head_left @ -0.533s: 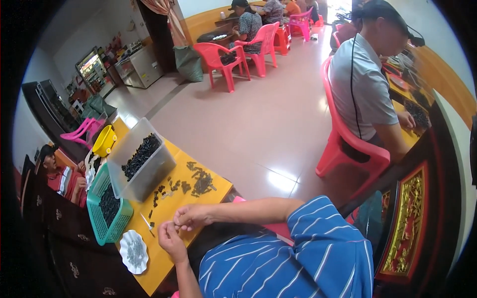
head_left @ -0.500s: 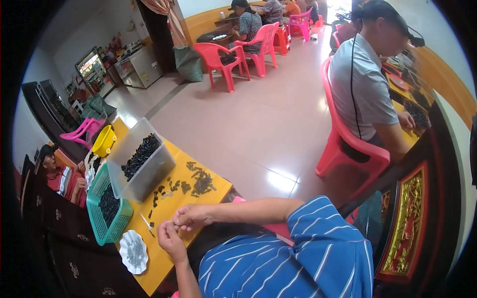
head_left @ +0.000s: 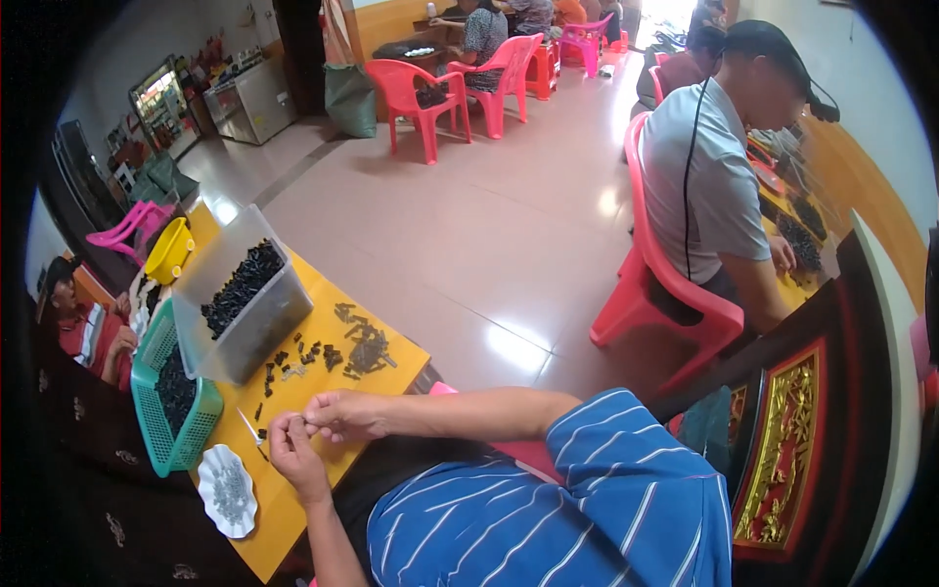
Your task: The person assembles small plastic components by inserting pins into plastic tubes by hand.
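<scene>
Left hand [head_left: 296, 462] and right hand [head_left: 344, 415] pinch together above the table [head_left: 269, 533]'s near edge, on what I cannot tell, best mutually braced.

Left hand [head_left: 297, 462], right hand [head_left: 344, 416] together over yellow table [head_left: 276, 531]; anything held too small to tell. White scalloped plate [head_left: 208, 481] near left hand, grey bits [head_left: 233, 492] on it. Green basket [head_left: 201, 432], clear box [head_left: 252, 340], both holding black pieces [head_left: 242, 289]. Loose dark pieces [head_left: 367, 349] beyond. Co-worker [head_left: 690, 186] seated at right.
</scene>
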Available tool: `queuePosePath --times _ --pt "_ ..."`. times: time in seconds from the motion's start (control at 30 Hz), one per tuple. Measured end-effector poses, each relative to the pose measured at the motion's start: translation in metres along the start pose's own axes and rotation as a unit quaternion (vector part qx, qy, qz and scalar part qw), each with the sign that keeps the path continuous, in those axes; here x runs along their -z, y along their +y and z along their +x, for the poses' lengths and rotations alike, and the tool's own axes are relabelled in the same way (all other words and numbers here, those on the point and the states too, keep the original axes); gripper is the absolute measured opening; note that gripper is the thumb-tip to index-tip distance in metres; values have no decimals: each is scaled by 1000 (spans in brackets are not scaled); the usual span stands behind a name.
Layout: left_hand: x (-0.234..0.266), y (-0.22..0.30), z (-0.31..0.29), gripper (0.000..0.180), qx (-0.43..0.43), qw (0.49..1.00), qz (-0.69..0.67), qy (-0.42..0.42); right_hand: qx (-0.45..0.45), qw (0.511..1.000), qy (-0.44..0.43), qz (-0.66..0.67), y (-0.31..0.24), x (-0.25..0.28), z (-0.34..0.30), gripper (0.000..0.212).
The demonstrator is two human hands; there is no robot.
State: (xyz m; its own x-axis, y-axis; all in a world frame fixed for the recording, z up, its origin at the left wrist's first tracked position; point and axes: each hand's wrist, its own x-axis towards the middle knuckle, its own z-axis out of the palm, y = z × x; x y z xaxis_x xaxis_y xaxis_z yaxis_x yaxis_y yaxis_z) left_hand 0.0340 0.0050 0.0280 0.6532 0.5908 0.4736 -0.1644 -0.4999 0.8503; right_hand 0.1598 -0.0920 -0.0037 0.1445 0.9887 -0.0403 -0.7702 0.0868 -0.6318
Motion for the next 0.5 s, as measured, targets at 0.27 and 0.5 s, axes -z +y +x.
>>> queuePosePath --times 0.27,0.5 --pt "3 -7 23 9 64 996 -24 -65 120 987 55 -88 -8 -3 -2 14" --pt "1 5 22 8 82 993 -31 -80 182 970 55 -152 -15 -7 -13 12"
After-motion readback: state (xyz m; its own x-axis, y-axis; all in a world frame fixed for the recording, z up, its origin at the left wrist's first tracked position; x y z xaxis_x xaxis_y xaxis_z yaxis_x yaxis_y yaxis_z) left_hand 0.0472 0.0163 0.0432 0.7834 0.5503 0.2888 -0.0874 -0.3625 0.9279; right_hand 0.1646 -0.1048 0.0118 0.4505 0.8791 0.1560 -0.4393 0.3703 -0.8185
